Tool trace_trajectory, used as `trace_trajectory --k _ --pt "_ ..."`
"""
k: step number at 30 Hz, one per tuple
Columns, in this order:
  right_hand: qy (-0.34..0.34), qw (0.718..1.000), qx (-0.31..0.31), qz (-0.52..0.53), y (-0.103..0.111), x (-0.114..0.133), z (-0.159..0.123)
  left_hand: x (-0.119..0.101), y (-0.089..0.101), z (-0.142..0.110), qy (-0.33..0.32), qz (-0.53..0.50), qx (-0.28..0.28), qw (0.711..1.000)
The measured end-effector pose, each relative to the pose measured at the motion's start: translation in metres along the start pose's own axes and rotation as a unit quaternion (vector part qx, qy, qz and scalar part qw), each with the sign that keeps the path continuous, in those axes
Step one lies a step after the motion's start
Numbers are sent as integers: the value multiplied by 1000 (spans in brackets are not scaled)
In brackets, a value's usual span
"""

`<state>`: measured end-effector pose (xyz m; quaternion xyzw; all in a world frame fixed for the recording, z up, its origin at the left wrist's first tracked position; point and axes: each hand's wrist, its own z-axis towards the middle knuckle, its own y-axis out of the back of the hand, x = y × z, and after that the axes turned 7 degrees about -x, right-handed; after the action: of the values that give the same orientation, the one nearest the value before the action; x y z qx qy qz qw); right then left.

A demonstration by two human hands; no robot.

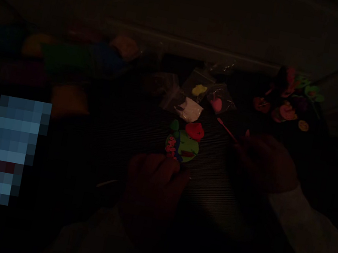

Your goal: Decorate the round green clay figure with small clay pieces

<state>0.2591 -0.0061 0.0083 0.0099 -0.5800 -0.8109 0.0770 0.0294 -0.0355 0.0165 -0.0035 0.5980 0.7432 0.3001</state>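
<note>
The picture is very dark. In the head view my left hand [154,180] has its fingers bent at the near edge of a round green clay piece [189,147], closed on that edge; its fingertips are partly hidden. Red curls, a blue band and a small brown strip lie on the green disc, and a red clay lump [194,131] and a dark green lump [174,127] sit at its far rim. To the right, my right hand [265,163] grips a thin reddish modelling tool [229,130], its flat tip pointing up and left, apart from the clay piece.
Beyond the clay piece lie clear bags with white clay [190,110], yellow clay [199,90] and pink clay [216,104]. Several coloured packs, one of them green [66,58], spread along the left. Small clay figures [284,112] stand at the back right. A blurred pale-blue patch covers the left side.
</note>
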Motion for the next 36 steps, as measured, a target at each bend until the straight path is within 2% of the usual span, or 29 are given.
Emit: trace_trajectory --k 5,9,13,19,23,28,31,36 --pt "-39 999 -7 -14 14 8 -10 -2 -3 1 10 1 10 1000" --pt "-122 989 78 -1 25 14 -33 -1 -5 2 7 1 17 1000" --pt "-141 984 109 18 23 12 -43 0 -7 2 2 -11 20 1000" --pt "-181 971 151 29 25 -3 -33 -1 -7 3 -9 -16 40 999" --pt "-229 949 212 51 27 -8 -23 -2 -6 3 3 -24 48 999" --pt "-283 919 274 21 30 -6 -16 -3 -7 0 9 -35 55 998" --pt "-288 916 277 18 30 -6 -15 -3 -8 -2 0 -36 35 999" --pt "-284 919 272 2 28 -3 -17 -1 -9 -4 0 -39 45 998"
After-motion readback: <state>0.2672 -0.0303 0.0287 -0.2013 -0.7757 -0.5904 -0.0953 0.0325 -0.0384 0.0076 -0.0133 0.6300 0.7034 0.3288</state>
